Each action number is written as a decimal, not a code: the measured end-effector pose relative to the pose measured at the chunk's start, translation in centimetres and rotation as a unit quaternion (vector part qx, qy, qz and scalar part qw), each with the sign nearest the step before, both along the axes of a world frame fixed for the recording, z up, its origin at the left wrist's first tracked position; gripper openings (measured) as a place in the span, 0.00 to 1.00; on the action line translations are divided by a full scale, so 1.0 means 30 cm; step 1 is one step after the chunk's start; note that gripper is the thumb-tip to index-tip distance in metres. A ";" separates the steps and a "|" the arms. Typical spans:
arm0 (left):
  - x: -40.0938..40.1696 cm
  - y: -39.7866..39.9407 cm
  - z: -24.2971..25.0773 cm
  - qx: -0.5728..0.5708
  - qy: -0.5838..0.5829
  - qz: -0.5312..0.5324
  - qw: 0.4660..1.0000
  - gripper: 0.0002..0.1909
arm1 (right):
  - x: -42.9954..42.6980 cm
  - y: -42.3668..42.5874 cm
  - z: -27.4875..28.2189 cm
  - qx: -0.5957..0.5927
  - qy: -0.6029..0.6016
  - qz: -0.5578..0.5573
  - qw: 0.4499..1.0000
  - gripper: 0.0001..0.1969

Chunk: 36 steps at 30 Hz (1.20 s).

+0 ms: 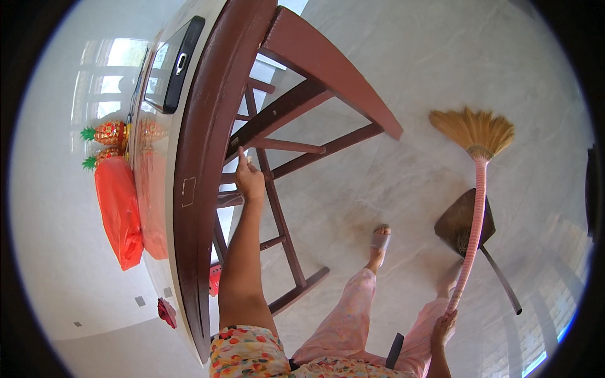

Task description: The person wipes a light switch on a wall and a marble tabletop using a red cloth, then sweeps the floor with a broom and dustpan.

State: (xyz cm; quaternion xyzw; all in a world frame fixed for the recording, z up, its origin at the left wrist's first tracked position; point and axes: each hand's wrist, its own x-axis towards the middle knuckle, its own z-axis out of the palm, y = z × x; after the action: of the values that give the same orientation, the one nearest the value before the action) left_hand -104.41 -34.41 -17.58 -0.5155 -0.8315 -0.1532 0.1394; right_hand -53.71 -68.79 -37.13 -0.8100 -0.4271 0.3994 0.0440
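Note:
My right hand [444, 327] is closed around the pink-striped handle of a straw broom [478, 208]. The broom's bristles [474, 130] fan out on the floor, away from me. My left hand [249, 178] reaches in beside the table's edge, its index finger extended against a rail of a dark red wooden bench [331, 71]. The other fingers are curled and partly hidden, so whether they grip the rail is unclear. Beneath the broom handle lies a dark metal dustpan [465, 219] with some debris in it; its tubular handle [502, 283] points back towards me.
At left stands a table with a brown wooden edge [201, 156]. On it are a black-cased phone [182, 66], a red plastic bag [118, 208] and pineapple-shaped ornaments [111, 132]. Another wooden frame [279, 212] stands beneath. My slippered foot [380, 238] is on the tiled floor [406, 179].

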 end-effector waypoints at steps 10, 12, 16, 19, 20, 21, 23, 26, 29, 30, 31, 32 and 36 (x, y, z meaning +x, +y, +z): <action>-0.016 0.032 0.070 -0.212 0.028 0.109 0.971 0.38 | -0.003 -0.018 -0.018 0.012 -0.022 0.021 0.999 0.23; 0.001 0.014 0.076 -0.193 0.027 0.117 0.974 0.35 | -0.008 -0.024 -0.021 0.018 -0.031 0.021 0.999 0.24; 0.038 -0.049 -0.030 -0.002 -0.027 -0.017 0.999 0.25 | -0.001 -0.016 -0.003 0.013 0.004 -0.021 1.000 0.22; 0.192 -0.160 -0.180 -0.057 -0.303 -0.007 0.951 0.07 | -0.031 0.114 0.134 -0.099 0.033 -0.088 0.991 0.19; 0.227 -0.212 -0.241 -0.119 -0.421 -0.039 0.898 0.08 | -0.013 0.098 0.118 -0.060 0.060 -0.080 0.993 0.19; 0.340 -0.241 -0.282 -0.205 -0.464 0.004 0.862 0.08 | 0.005 0.053 0.077 -0.027 0.056 -0.061 0.996 0.19; 0.441 -0.323 -0.414 -0.294 -0.494 -0.024 0.818 0.10 | -0.017 0.071 0.079 -0.036 0.060 -0.080 0.994 0.20; 0.705 -0.377 -0.571 -0.367 -0.562 -0.033 0.740 0.12 | 0.017 0.039 0.053 -0.017 0.039 -0.071 0.997 0.21; 0.857 -0.458 -0.763 -0.375 -0.493 -0.080 0.781 0.12 | 0.029 0.068 0.081 0.007 0.070 -0.098 0.993 0.23; 0.906 -0.476 -0.811 -0.377 -0.494 -0.086 0.779 0.12 | 0.029 0.090 0.107 0.006 0.072 -0.100 0.992 0.20; 0.956 -0.492 -0.849 -0.402 -0.509 -0.106 0.753 0.12 | 0.027 0.118 0.139 0.005 0.074 -0.099 0.992 0.18; 0.997 -0.505 -0.871 -0.427 -0.522 -0.123 0.728 0.12 | 0.018 0.199 0.237 -0.031 0.121 -0.124 0.984 0.17; 1.282 -0.507 -0.787 -0.363 -0.714 -0.026 0.599 0.14 | 0.043 0.333 0.427 -0.047 0.187 -0.166 0.967 0.14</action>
State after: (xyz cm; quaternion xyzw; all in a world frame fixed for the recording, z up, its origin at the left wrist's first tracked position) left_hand -65.96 -49.63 -41.18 -0.2718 -0.6391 -0.1614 -0.7011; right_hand -52.41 -58.79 -24.31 -0.7815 -0.2515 0.5507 0.1508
